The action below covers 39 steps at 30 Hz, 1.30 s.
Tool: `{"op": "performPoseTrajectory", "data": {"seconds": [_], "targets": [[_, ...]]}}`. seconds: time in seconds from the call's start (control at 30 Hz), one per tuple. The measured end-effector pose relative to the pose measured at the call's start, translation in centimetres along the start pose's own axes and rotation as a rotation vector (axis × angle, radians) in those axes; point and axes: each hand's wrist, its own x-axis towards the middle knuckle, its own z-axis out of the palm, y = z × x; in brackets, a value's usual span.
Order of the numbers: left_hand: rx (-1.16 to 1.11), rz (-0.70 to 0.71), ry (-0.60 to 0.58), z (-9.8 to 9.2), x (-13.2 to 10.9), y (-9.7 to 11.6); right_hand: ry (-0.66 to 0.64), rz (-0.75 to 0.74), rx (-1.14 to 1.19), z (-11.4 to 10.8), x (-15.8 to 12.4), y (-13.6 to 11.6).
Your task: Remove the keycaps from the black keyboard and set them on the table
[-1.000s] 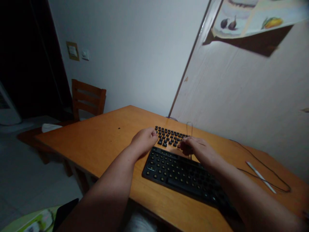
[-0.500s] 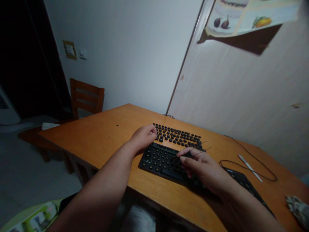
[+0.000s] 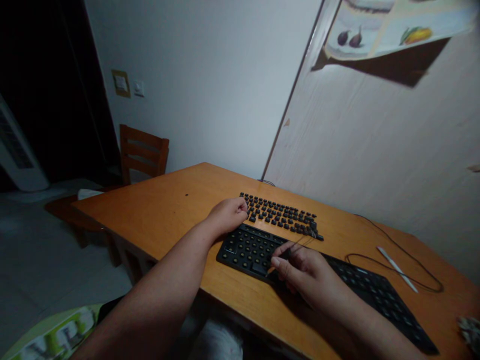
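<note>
A black keyboard (image 3: 245, 248) lies at a slant near the table's front edge, many of its key positions bare of caps, with a long bar key at the front. Behind it, loose black keycaps (image 3: 279, 214) stand in rows. My left hand (image 3: 229, 214), curled closed, rests at the left end of these rows by the keyboard's back edge; its fingers hide anything inside. Over the keyboard's middle, my right hand (image 3: 296, 265) is pinched around a thin wire keycap puller (image 3: 305, 235), whose wires stick out toward the keycaps. The puller's other end is mostly hidden.
A black cable (image 3: 397, 276) loops on the right of the table (image 3: 161, 200), crossing a thin white stick (image 3: 397, 270). One small dark piece (image 3: 186, 195) lies at the left. A wooden chair (image 3: 144, 150) stands beyond; a wall borders the table's back.
My right hand has turned and shifted slightly toward the keyboard's front edge, and the puller's wires have swung left. My left hand stays beside the keycaps. The camera view has shifted a little.
</note>
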Motion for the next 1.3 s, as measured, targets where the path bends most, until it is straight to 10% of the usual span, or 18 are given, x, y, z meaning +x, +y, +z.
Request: {"op": "performPoseTrajectory", "data": {"seconds": [0.47,1.3], "targets": [[0.131,0.123,0.001,0.8,-0.5,1.5,0.130,-0.187,-0.258,2.1,0.1,-0.1],[0.323,0.311,-0.053,2.0,-1.2,2.5,0.395,-0.054,0.103,2.6,0.4,0.9]]}}
